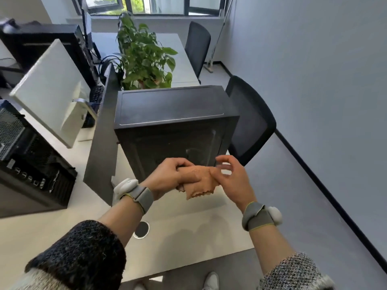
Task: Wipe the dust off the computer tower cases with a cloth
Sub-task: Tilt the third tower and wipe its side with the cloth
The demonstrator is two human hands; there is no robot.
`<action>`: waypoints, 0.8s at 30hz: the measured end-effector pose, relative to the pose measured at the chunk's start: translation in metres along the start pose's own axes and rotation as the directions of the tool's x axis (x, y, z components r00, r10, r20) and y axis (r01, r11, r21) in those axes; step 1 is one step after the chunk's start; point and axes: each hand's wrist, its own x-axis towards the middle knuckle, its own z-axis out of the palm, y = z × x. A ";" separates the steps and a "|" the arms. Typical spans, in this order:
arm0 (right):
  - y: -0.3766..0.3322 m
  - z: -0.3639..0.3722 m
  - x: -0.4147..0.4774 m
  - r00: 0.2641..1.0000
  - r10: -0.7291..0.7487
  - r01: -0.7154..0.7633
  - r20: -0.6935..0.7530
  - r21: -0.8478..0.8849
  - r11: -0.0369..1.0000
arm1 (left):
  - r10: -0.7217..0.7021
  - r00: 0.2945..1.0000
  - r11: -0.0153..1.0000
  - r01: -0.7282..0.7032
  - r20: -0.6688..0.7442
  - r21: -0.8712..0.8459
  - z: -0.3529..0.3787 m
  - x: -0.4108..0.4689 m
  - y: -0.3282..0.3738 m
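Nearest the lens, two knitted sleeves are cut off by the lower edge, and each wrist wears a grey band with a white pod. Over the white desk top (188, 231), the left hand (169, 177) grips a crumpled orange-tan cloth (201, 186), fingers curled tight round its upper fold, so part of the fabric is buried in the fist. The right hand (232, 176) meets the cloth's right corner; its fingers are apart and loosely bent, but motion blur hides whether the thumb truly pinches the fabric.

Just behind both hands stands the dusty black computer tower case (171, 107), upright on the desk, its lower front masked by the hands and cloth. A grey divider panel (102, 147) rises at its left side. Left of that, a second black tower with a perforated back (31, 162) is cropped by the frame. A dark mesh office chair (251, 120) sits right of the case, and a leafy green potted plant (144, 59) stands beyond it, its pot mostly hidden.
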 end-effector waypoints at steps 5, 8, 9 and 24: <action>-0.012 -0.024 -0.003 0.914 -0.310 0.292 0.261 0.109 0.950 | -0.072 0.989 0.955 0.032 -0.126 -0.295 0.028 0.013 0.008; -0.010 -0.018 -0.003 0.866 -0.261 0.228 0.427 0.126 0.965 | -0.139 0.980 0.905 0.066 -0.145 -0.420 0.036 0.012 0.014; -0.008 -0.013 -0.002 0.875 -0.255 0.225 0.410 0.121 0.967 | -0.150 0.976 0.901 0.070 -0.157 -0.428 0.037 0.012 0.015; 0.006 0.003 0.025 0.977 -0.106 0.102 0.186 0.031 0.994 | 0.119 0.950 0.867 0.042 -0.288 0.496 0.035 0.030 0.037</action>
